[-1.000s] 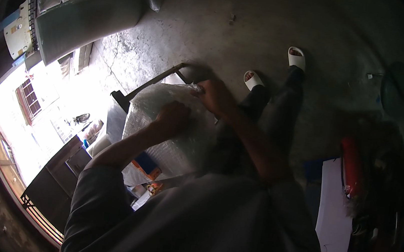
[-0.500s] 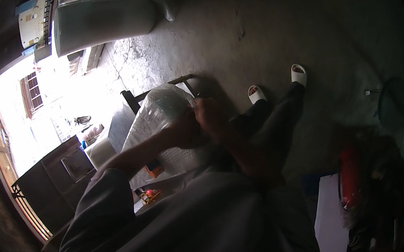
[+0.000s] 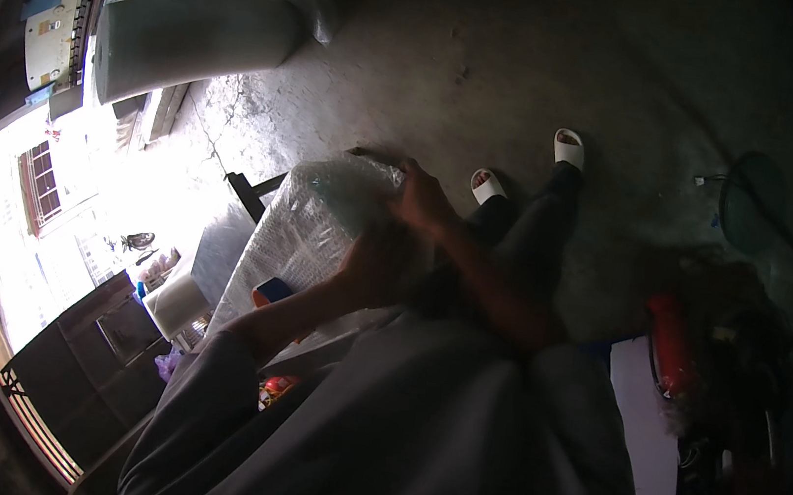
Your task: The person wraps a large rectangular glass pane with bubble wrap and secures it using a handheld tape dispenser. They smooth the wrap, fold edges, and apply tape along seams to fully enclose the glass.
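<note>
A sheet of clear bubble wrap (image 3: 295, 225) lies in front of me and covers something on a dark frame (image 3: 246, 197). At its upper right edge my right hand (image 3: 422, 199) is closed, pinching the plastic. Lower down, my left hand (image 3: 377, 263) is curled against the wrap, its fingertips deep in shade. A blue and orange thing (image 3: 272, 292) shows beside my left forearm; its kind is unclear. What lies beneath the wrap is blurred by the plastic.
Feet in white sandals (image 3: 570, 150) are on the concrete floor (image 3: 497, 72). Large wrapped grey panels (image 3: 194, 40) stand at the upper left, near a bright doorway. A white roll (image 3: 176, 308) lies left of the wrap. On the right are a red rounded object (image 3: 671, 346) and a white panel (image 3: 639, 431).
My right hand has moved up and away from my left hand, along with the wrap's edge. The wrap reaches further to the right, and the view has shifted slightly.
</note>
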A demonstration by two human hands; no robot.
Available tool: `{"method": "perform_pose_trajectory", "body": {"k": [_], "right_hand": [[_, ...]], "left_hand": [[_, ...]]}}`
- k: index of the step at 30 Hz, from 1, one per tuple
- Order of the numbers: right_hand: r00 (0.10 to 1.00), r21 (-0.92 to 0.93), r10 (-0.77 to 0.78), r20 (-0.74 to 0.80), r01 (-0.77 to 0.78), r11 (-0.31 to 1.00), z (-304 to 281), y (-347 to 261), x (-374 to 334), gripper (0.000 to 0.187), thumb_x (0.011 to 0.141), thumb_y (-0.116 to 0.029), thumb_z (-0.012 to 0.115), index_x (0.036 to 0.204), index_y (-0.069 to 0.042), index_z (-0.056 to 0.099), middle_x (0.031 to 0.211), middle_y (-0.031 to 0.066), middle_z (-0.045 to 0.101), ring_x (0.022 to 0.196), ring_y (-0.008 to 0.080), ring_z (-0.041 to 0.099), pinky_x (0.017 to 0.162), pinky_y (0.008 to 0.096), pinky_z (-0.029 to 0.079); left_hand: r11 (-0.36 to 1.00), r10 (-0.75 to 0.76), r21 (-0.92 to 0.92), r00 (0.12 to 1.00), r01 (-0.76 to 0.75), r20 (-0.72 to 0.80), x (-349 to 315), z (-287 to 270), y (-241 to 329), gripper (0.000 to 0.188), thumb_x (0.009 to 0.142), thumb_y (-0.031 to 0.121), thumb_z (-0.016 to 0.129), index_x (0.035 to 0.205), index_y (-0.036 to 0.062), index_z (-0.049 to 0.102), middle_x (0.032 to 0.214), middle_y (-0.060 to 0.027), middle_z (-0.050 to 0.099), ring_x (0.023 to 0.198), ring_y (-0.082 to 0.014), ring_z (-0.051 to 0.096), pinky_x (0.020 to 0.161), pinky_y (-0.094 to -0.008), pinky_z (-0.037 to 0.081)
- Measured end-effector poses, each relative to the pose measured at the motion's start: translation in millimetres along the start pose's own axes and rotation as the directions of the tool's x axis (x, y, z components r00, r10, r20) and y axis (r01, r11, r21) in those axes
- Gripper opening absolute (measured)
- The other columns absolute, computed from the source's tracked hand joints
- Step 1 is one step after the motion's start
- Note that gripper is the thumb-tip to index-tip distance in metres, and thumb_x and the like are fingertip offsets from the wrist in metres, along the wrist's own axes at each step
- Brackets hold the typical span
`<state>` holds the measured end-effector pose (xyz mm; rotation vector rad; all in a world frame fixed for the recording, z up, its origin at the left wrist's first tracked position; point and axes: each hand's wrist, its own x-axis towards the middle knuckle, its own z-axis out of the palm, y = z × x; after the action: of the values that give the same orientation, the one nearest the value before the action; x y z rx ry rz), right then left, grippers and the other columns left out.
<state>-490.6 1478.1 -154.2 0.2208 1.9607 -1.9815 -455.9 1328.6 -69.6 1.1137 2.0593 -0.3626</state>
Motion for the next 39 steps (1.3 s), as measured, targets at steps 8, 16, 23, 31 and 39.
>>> {"method": "perform_pose_trajectory", "body": {"k": [8,16,23,31,39], "right_hand": [[0.960,-0.308,0.094,0.263,-0.009,0.951,-8.8,62.1,37.9,0.048,0.088,-0.039,0.077,0.110,0.004,0.072,0.112,0.0292,0.069,0.110,0.0442,0.067,0.097,0.0462,0.053],[0.971,-0.208,0.078,0.226,-0.030,0.978,-11.2,83.9,45.4,0.032,0.089,-0.031,0.074,0.105,-0.003,0.075,0.103,0.0244,0.073,0.102,0.0416,0.070,0.093,0.0468,0.054],[0.979,-0.295,0.011,0.205,0.051,0.954,6.1,60.8,19.6,0.029,0.086,-0.019,0.069,0.109,-0.002,0.074,0.101,0.0263,0.072,0.101,0.0425,0.070,0.091,0.0492,0.055],[0.989,-0.318,0.026,0.144,0.022,0.948,24.7,24.6,-2.8,0.027,0.088,-0.021,0.065,0.097,0.004,0.072,0.093,0.0303,0.070,0.091,0.0476,0.069,0.083,0.0531,0.056],[0.994,-0.304,-0.061,0.086,0.085,0.949,11.8,25.8,3.3,0.027,0.087,-0.022,0.064,0.097,0.003,0.070,0.097,0.0289,0.070,0.098,0.0473,0.068,0.086,0.0547,0.054]], "left_hand": [[0.979,-0.124,0.187,0.961,0.079,0.245,24.2,-6.0,13.1,0.079,0.092,0.071,0.045,0.135,0.0075,0.063,0.147,-0.0198,0.051,0.142,-0.0440,0.038,0.117,-0.0676,0.019],[0.987,-0.037,0.163,0.984,0.008,0.176,29.2,21.2,-10.7,0.067,0.095,0.062,0.048,0.131,0.0082,0.065,0.143,-0.0214,0.053,0.137,-0.0509,0.040,0.113,-0.0702,0.024],[0.988,0.029,0.128,0.928,-0.082,0.370,45.2,11.0,-23.9,0.051,0.095,0.048,0.054,0.120,0.0065,0.070,0.132,-0.0200,0.063,0.127,-0.0436,0.055,0.108,-0.0616,0.036],[0.957,-0.117,-0.253,0.986,0.144,0.118,25.0,-20.8,-12.1,0.032,0.092,0.036,0.061,0.102,0.0069,0.071,0.103,-0.0179,0.072,0.103,-0.0359,0.067,0.097,-0.0483,0.048],[0.999,0.026,-0.026,0.935,-0.038,-0.352,-7.3,-35.7,-25.8,0.045,0.083,0.039,0.071,0.113,0.0057,0.070,0.121,-0.0197,0.066,0.124,-0.0373,0.056,0.112,-0.0551,0.036]]}}
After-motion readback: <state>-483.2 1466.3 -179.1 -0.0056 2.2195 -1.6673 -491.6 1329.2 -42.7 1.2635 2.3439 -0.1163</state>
